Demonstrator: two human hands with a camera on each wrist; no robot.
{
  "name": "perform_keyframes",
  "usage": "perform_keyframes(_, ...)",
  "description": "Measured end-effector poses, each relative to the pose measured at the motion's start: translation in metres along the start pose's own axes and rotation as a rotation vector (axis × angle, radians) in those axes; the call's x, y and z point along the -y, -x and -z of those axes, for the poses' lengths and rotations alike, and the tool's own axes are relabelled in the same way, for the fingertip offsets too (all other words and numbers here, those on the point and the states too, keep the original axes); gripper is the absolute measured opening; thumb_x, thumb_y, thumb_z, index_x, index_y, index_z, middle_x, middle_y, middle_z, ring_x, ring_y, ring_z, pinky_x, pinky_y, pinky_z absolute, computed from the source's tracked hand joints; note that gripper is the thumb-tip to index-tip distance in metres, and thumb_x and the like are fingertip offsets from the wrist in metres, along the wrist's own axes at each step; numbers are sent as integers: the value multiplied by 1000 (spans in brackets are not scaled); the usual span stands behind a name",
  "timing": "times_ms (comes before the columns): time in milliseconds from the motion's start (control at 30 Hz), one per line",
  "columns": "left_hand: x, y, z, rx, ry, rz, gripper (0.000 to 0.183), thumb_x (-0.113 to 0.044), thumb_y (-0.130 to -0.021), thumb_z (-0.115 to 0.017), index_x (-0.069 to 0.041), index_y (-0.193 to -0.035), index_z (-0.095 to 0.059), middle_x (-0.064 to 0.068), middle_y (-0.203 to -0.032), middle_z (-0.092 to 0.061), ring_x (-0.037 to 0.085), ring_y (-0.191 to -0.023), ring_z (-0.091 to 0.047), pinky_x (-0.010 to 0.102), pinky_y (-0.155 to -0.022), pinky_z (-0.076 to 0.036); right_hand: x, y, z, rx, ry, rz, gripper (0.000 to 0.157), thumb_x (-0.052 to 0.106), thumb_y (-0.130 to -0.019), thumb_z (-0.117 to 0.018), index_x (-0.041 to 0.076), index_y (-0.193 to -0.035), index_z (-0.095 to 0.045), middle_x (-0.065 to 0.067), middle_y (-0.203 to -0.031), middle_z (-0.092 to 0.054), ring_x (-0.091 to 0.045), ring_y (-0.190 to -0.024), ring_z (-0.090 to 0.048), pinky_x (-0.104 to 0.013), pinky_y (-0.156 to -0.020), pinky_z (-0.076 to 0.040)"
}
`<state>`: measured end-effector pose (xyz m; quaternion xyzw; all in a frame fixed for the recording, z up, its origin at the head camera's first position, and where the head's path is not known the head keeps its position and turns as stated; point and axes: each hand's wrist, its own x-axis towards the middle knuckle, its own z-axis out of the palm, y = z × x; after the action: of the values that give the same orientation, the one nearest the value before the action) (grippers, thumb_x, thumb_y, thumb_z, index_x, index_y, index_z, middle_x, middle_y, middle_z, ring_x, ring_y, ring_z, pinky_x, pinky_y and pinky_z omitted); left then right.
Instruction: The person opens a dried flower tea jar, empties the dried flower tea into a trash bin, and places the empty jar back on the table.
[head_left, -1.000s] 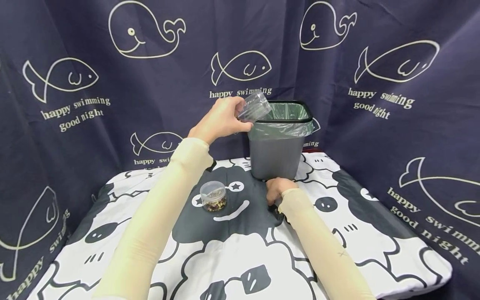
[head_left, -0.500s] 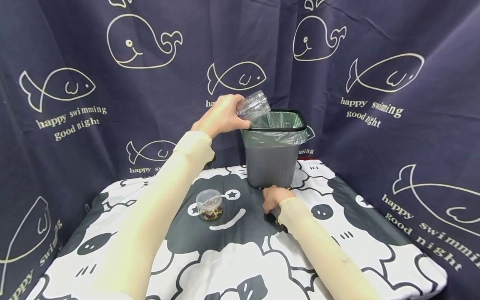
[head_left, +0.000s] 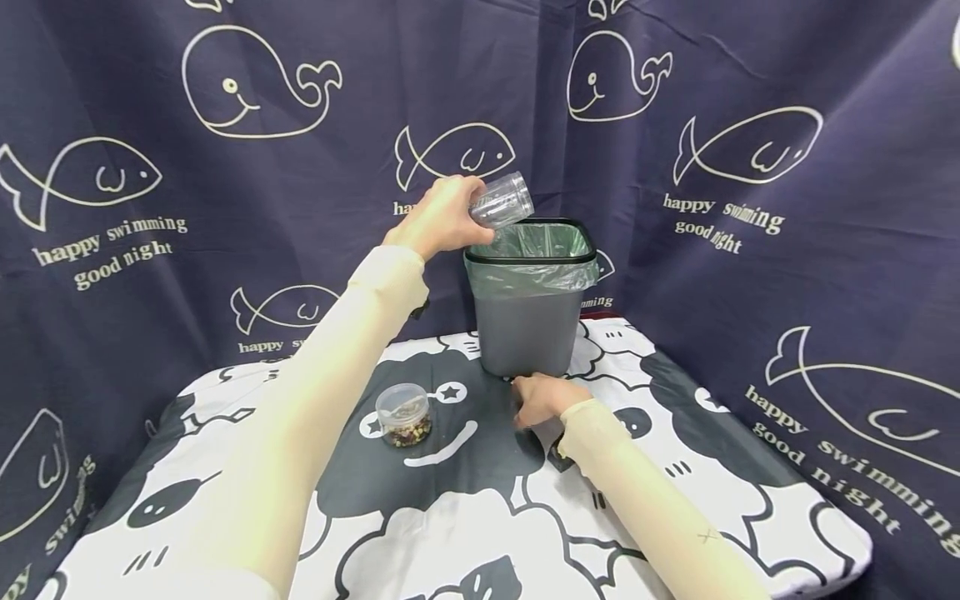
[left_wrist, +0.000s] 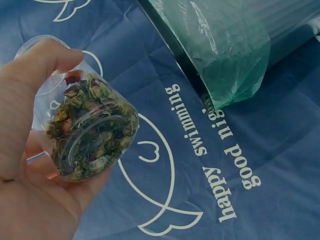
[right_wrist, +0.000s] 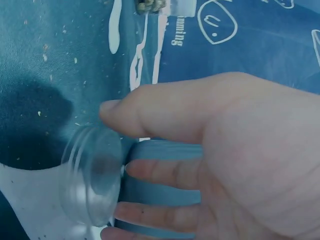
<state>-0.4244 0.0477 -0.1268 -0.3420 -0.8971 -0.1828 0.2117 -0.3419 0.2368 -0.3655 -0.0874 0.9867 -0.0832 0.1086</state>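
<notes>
My left hand point(head_left: 442, 215) grips a clear plastic jar point(head_left: 501, 202), held tilted above the near left rim of the bin. Dried flower buds point(left_wrist: 95, 132) fill the end near the palm in the left wrist view; the head view shows only clear wall. Low in front of the bin, my right hand point(head_left: 547, 398) reaches down to the table with fingers fairly straight. By its fingertips in the right wrist view lies a clear, round, ridged piece like a lid point(right_wrist: 90, 175). Whether the fingertips touch it I cannot tell. That piece is hidden behind the hand in the head view.
A grey bin point(head_left: 525, 325) with a green liner bag stands at the back. A small clear tub point(head_left: 405, 417) holding dried bits sits left of centre on the patterned cloth point(head_left: 450, 533). Small crumbs lie near my right hand. A dark blue curtain point(head_left: 315, 208) hangs around the table.
The jar in my left hand has risen a little and moved further over the bin's rim. My right hand's fingers have straightened towards the left. The head view has shifted slightly.
</notes>
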Motion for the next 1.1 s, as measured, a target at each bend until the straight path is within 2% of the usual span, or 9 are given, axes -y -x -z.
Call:
perform_keyframes(167, 4, -7, -8, 14, 4, -2, 58, -25, -76, -82, -5, -127, -63, 9, -115, -64, 26, -101, -57, 40, -95, -49, 4, 11, 3, 3, -19, 26, 63, 37, -86, -77, 17, -143, -59, -9, -139, -59, -26, -123, -56, -55, -96, -50)
perform_keyframes(267, 8, -11, -15, 30, 7, -3, 62, -24, -76, -83, -5, -130, -62, 10, -118, -64, 26, -102, -57, 41, -97, -49, 6, 16, 2, 8, -31, 44, 59, 36, -87, -77, 15, -140, -61, -9, -139, -59, -24, -122, -56, -51, -97, -51)
perform_keyframes(433, 14, -18, -21, 32, 1, -30, 62, -22, -75, -85, -3, -130, -62, 10, -114, -64, 27, -101, -58, 41, -95, -48, 4, 22, 3, 1, -41, 51, 54, 36, -89, -76, 14, -137, -64, -9, -139, -60, -23, -123, -55, -49, -101, -49)
perform_keyframes(667, 22, -27, -22, 11, -43, -48, 66, -18, -73, -86, -2, -132, -62, 12, -118, -66, 28, -105, -59, 41, -99, -47, -5, 25, 4, -29, -43, 68, 51, 36, -87, -78, 12, -131, -68, -10, -129, -66, -24, -113, -59, -49, -98, -51)
perform_keyframes(900, 25, -30, -29, 40, -63, -52, 72, -14, -73, -87, -2, -138, -61, 16, -129, -64, 31, -122, -58, 41, -108, -45, -10, 27, 2, -20, -75, 60, 47, 37, -86, -78, 13, -126, -70, -8, -120, -68, -20, -102, -61, -46, -96, -51)
perform_keyframes(1100, 24, -32, -31, 34, -96, -68, 73, -12, -70, -88, -4, -138, -62, 16, -131, -64, 34, -125, -57, 41, -108, -45, -11, 30, 9, -25, -76, 89, 47, 34, -87, -75, 11, -128, -69, -11, -129, -68, -23, -112, -62, -46, -103, -49)
